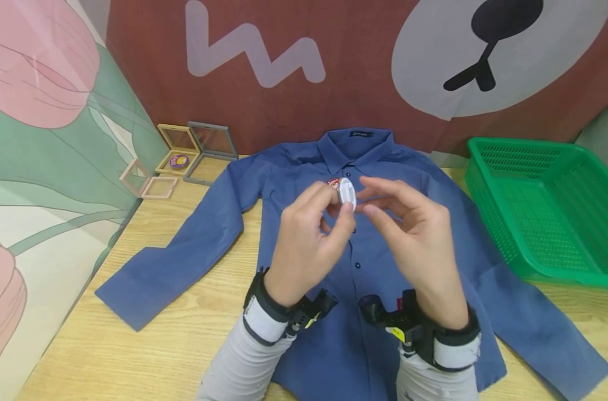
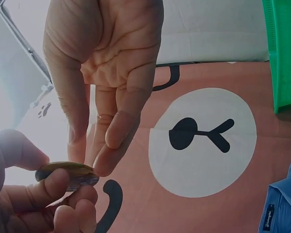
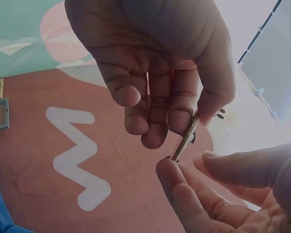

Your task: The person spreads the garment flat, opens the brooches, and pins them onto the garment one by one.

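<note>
In the head view my left hand (image 1: 309, 239) pinches a round pin badge (image 1: 348, 193) on edge between thumb and fingers. Its whitish back faces right, and a bit of red printed front shows behind the fingers. My right hand (image 1: 414, 228) is just right of it, thumb and fingers apart, fingertips close to the badge's edge. From the left wrist, the badge (image 2: 75, 175) lies in the left fingers, with a right fingertip right at its rim. The right wrist view shows the badge (image 3: 185, 138) edge-on. Both hands are over a blue shirt (image 1: 309, 328).
The long-sleeved shirt lies spread on a wooden table (image 1: 198, 317). A green plastic basket (image 1: 499, 206) stands at the right. Small hinged frames, one grey (image 1: 198, 179) and one pink (image 1: 159, 188), stand back left; a yellow frame (image 1: 164, 167) holds a purple badge (image 1: 179, 161).
</note>
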{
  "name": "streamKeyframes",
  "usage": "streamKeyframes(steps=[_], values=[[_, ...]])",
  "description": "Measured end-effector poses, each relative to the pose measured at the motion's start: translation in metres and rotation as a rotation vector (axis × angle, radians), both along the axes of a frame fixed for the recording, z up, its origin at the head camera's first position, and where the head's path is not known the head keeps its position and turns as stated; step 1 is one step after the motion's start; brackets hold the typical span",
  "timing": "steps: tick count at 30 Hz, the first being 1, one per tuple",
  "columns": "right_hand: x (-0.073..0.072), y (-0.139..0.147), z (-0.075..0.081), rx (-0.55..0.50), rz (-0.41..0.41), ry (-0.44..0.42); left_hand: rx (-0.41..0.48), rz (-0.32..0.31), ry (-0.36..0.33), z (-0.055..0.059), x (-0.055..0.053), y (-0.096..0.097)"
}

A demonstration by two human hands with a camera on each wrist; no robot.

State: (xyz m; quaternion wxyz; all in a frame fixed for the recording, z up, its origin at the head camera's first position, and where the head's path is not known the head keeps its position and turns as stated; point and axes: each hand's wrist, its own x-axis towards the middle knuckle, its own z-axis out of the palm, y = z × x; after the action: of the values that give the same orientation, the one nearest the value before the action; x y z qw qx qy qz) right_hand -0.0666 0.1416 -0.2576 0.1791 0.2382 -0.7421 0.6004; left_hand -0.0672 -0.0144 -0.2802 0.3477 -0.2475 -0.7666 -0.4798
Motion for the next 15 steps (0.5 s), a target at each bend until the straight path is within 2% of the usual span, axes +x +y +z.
streamKeyframes(steps=[4,8,11,15], values=[[-0.0010,-0.0008,-0.0008,-0.008,0.000,0.009,0.005,0.011,0.009,0.0007,-0.0010,-0.0026],[-0.0024,-0.0001,-0.0017,0.025,-0.040,0.011,0.006,0.024,0.004,0.0007,-0.0022,-0.0042],[-0.0030,0.0005,-0.0018,0.041,-0.063,-0.052,0.006,0.029,-0.005,0.0006,-0.0023,-0.0048],[-0.0047,0.0015,-0.0020,0.080,-0.054,-0.155,0.003,0.035,-0.009,0.0009,-0.0028,-0.0053]])
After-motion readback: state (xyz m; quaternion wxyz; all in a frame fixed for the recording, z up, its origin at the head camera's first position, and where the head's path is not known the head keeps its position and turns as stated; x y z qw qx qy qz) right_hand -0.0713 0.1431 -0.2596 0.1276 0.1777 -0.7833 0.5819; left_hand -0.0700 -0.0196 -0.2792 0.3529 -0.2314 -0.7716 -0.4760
